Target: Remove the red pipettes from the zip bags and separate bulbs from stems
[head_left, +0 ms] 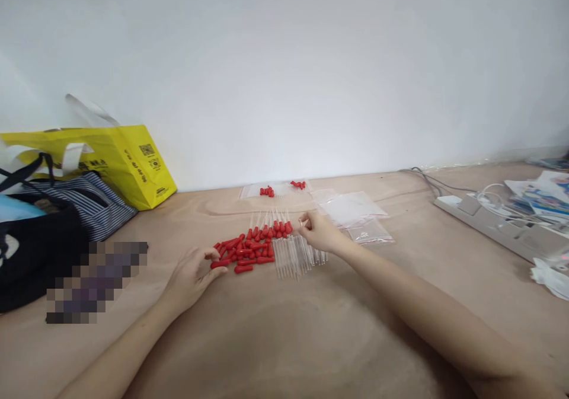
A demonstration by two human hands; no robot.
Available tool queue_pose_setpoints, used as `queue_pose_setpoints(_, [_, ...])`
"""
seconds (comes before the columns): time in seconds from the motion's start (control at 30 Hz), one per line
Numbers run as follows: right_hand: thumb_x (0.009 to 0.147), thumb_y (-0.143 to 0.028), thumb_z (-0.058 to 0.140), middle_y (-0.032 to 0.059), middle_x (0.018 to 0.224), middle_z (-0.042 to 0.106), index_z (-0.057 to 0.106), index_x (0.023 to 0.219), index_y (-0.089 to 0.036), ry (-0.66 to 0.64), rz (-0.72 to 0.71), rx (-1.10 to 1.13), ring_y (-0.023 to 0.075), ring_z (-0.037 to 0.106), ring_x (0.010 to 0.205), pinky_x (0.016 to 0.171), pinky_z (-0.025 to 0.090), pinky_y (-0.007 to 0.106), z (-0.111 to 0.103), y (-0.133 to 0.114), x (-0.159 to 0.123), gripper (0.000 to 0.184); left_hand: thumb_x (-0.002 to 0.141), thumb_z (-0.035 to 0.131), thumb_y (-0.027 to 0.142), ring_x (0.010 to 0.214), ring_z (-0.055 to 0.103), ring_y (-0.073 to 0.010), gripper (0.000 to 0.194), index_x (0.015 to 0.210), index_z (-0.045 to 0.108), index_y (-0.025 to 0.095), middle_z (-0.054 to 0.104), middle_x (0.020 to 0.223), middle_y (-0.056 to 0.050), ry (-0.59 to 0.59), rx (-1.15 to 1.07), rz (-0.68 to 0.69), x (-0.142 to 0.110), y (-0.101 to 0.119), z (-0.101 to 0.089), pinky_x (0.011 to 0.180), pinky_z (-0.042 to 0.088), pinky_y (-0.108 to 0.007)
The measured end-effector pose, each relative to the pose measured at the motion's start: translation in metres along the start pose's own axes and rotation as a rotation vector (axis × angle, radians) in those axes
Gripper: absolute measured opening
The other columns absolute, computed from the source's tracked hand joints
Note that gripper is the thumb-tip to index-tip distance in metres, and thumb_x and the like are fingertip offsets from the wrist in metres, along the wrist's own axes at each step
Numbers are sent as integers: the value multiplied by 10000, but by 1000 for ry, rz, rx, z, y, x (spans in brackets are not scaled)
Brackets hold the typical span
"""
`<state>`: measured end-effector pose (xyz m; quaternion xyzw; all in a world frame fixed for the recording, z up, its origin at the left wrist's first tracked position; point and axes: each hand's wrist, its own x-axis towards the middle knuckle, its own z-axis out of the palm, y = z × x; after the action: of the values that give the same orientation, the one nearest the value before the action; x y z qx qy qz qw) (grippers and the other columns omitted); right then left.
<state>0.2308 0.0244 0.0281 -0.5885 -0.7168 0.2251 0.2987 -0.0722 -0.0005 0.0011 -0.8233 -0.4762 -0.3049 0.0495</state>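
My left hand (191,277) is at the left edge of a pile of red rubber dropper bulbs (244,261), thumb and forefinger closed around one red rubber bulb (219,264). Beyond the pile lies a row of droppers (275,228), red bulbs toward me and clear tubes pointing away. Just right of that row, my right hand (319,231) has its fingertips pinched together; what sits between them is too small to make out. Below and left of that hand, clear glass tubes (288,258) lie side by side on the table.
Clear plastic bags (355,209) lie behind my right hand. Farther back, another bag (249,191) has small red pieces (267,191) on it. At left stand a yellow bag (133,168) and a striped pouch (95,194); at right is a power strip (493,224) with cables.
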Motion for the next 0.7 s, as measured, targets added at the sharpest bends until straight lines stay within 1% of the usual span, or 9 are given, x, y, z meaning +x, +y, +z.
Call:
queue_pose_setpoints(0.07, [751,-195,507,18,681,616,489,1006,-123,-49,69,-51,106,550,546,534,380,204,6,-3,7,266,751,510,464,726,553,-170,259,751,542,207,597,755,-9,-103,-45,25,-2,-4,-2,666,445,-294])
queue_pose_setpoints(0.13, [738,-201,526,38,696,629,509,990,-124,-77,87,-104,118,570,552,550,393,216,12,-5,12,264,772,500,425,748,552,-153,224,750,550,207,584,769,-5,-154,-94,23,-3,-5,-1,686,448,-272])
queue_pose_setpoints(0.23, [722,-187,539,49,631,626,560,904,-128,-103,101,-144,143,586,556,537,395,226,19,-7,15,193,766,507,429,706,547,-130,233,796,574,208,558,785,-6,-124,-129,-12,-3,-5,4,641,455,-236])
queue_pose_setpoints(0.33, [720,-186,535,63,602,625,583,882,-125,-127,122,-183,157,591,550,495,390,226,20,-8,16,180,737,536,450,633,532,-112,266,857,591,219,533,759,4,-72,-131,-16,-4,-4,7,589,456,-219])
queue_pose_setpoints(0.4, [719,-202,542,78,648,640,596,868,-132,-126,120,-211,166,602,598,511,398,229,19,-7,18,174,728,549,449,618,530,-108,268,867,591,224,517,735,13,-46,-128,-9,-4,-2,6,578,457,-213])
queue_pose_setpoints(0.5, [727,-260,544,94,804,655,607,859,-152,-93,102,-254,184,608,768,610,420,243,16,-6,23,181,726,555,441,579,512,-95,259,874,589,232,507,733,18,-37,-107,5,-4,0,4,550,448,-202])
queue_pose_setpoints(0.57, [743,-318,526,95,874,650,616,835,-163,-80,104,-279,193,597,841,666,424,259,15,-6,29,201,733,549,437,532,482,-78,257,888,587,236,515,765,16,-38,-79,8,-4,1,2,526,436,-198])
queue_pose_setpoints(0.63, [748,-384,509,103,876,649,624,798,-165,-83,125,-302,207,601,836,677,430,283,16,-7,37,252,743,537,437,501,453,-69,259,899,585,236,523,788,12,-31,-48,5,-5,1,1,511,424,-199])
queue_pose_setpoints(0.7, [731,-427,518,119,850,649,629,786,-157,-97,156,-326,231,611,800,654,439,307,17,-9,45,297,758,515,433,492,439,-71,253,898,583,234,524,774,12,-13,-26,-3,-5,0,0,499,412,-199])
